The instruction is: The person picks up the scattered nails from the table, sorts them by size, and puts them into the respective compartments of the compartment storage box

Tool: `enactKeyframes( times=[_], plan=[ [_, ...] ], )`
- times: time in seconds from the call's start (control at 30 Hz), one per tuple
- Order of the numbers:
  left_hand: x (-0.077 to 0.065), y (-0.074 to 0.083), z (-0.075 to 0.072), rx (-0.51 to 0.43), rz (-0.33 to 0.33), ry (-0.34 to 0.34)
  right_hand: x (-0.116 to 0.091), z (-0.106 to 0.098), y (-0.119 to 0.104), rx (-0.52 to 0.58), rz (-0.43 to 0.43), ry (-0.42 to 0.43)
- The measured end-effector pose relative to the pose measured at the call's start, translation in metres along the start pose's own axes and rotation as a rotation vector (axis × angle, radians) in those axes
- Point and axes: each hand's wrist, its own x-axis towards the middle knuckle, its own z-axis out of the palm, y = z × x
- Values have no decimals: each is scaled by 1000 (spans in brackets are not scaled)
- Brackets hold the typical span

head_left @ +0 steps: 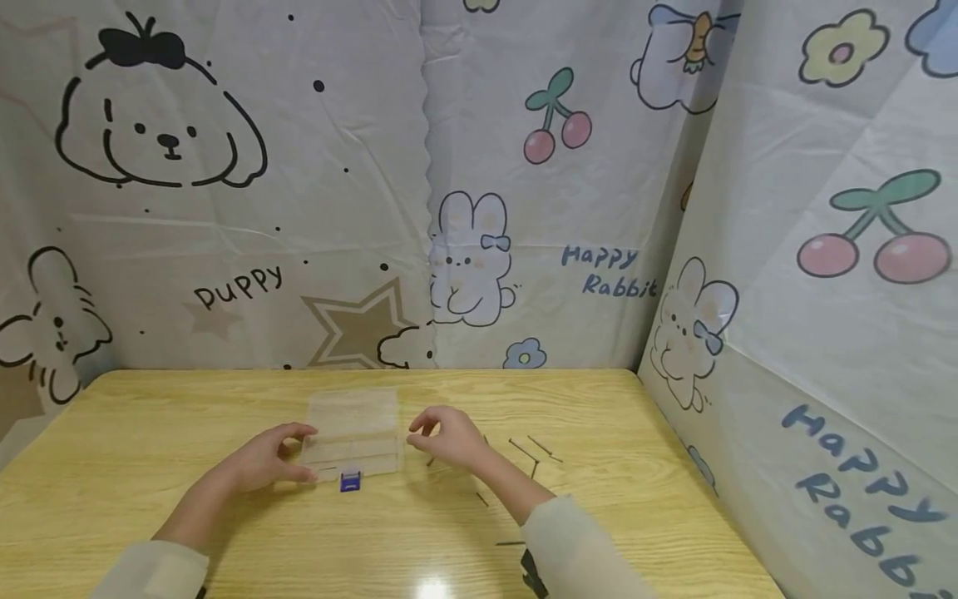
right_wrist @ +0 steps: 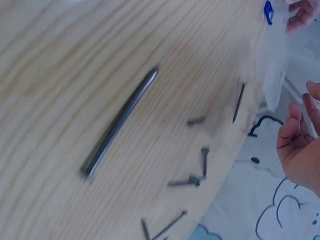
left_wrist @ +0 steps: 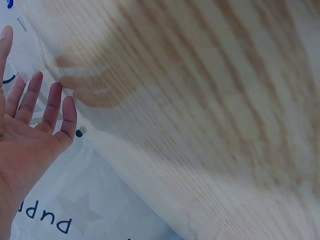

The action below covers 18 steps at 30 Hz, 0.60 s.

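A clear plastic box (head_left: 359, 460) lies on the table with its lid (head_left: 352, 412) raised at the back and a blue latch (head_left: 350, 481) at its front. My left hand (head_left: 265, 457) is at the box's left side, thumb toward the front corner. In the left wrist view its fingers (left_wrist: 51, 107) are spread and nearly straight. Just right of the box hovers my right hand (head_left: 449, 437), fingers loosely bent, nothing visible between them. Several dark nails (head_left: 524, 450) lie scattered beside and below the right forearm.
In the right wrist view a thick dark metal rod (right_wrist: 120, 122) lies closest, with a slim nail (right_wrist: 239, 102) farther off. The wooden table (head_left: 352, 549) ends at a printed curtain (head_left: 359, 208) behind; another printed sheet (head_left: 823, 349) hangs on the right.
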Motion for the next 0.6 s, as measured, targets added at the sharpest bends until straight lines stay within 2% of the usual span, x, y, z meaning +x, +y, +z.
enactKeyframes(
  times=[0.27, 0.6],
  plan=[
    [1, -2, 1, 17, 7, 4, -15, -27, 21, -20, 9, 29],
    [3, -3, 1, 8, 6, 1, -30, -54, 51, -27, 77, 65]
  ],
)
